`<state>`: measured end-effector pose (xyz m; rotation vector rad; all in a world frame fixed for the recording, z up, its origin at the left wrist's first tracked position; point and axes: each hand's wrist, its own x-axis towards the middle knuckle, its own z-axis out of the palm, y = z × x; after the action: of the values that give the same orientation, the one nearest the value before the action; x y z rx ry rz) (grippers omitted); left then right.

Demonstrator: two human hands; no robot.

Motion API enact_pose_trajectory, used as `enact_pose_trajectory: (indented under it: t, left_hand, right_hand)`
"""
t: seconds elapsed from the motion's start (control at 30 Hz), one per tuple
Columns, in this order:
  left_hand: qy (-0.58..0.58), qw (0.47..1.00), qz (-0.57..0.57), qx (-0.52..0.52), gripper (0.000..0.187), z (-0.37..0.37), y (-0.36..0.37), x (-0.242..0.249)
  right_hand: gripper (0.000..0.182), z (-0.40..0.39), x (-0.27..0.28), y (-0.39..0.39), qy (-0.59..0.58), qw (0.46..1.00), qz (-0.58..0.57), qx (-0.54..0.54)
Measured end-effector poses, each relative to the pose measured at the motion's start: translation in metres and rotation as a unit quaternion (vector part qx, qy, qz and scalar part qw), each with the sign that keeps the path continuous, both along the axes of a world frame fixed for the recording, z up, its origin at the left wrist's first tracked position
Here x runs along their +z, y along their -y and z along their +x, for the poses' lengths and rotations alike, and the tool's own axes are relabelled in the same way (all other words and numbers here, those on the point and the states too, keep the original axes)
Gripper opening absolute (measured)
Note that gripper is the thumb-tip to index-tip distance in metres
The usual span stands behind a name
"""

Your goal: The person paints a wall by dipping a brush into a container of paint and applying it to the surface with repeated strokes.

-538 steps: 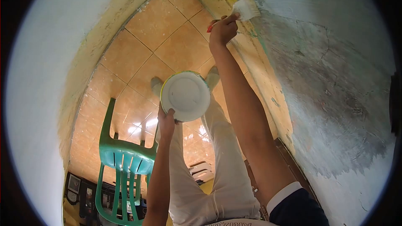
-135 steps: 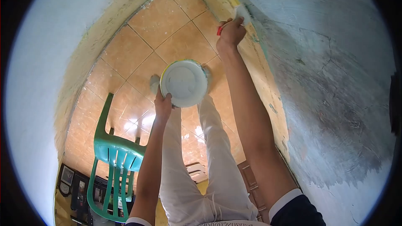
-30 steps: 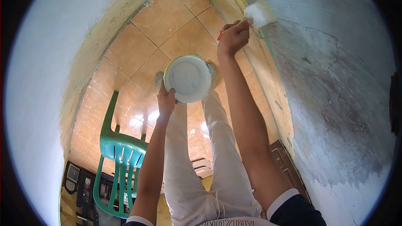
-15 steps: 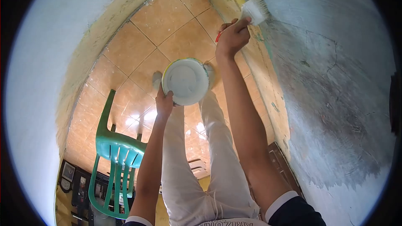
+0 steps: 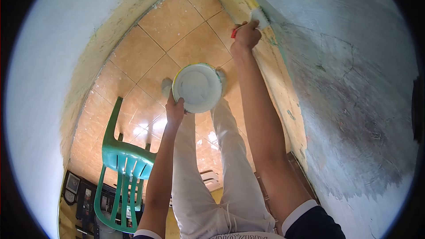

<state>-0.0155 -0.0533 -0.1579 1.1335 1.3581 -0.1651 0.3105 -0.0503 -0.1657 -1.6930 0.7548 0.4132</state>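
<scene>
My left hand [image 5: 175, 108] grips the rim of a round paint bucket [image 5: 197, 89], thumb over the edge. White paint coats the bucket's inside, and its rim has yellow and green stains. My right hand [image 5: 247, 36] is closed around the handle of a wide paintbrush [image 5: 259, 18], with a red handle end showing below the fist. The brush's white bristles lie against the right wall [image 5: 336, 75], near the border between its grey-white upper part and the yellowish lower band. My fingers partly hide the brush.
A green plastic chair [image 5: 128, 155] stands to my left on the orange tiled floor [image 5: 190, 40]. The left wall [image 5: 48, 62] meets the right one at a far corner. Framed items and dark furniture [image 5: 86, 199] are at lower left.
My right hand has moved slightly down the wall with the paintbrush, which now sits lower and more to the left. The bucket stays nearly in place in my left hand.
</scene>
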Motion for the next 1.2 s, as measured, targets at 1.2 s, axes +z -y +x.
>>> enact_pose_trajectory:
  t: [1.2]
  left_hand:
    - [0.059, 0.991, -0.012, -0.123, 0.071, -0.05, -0.109, 0.225]
  right_hand:
    - [0.055, -0.019, 0.526, 0.032, 0.299, 0.95, 0.086, -0.023]
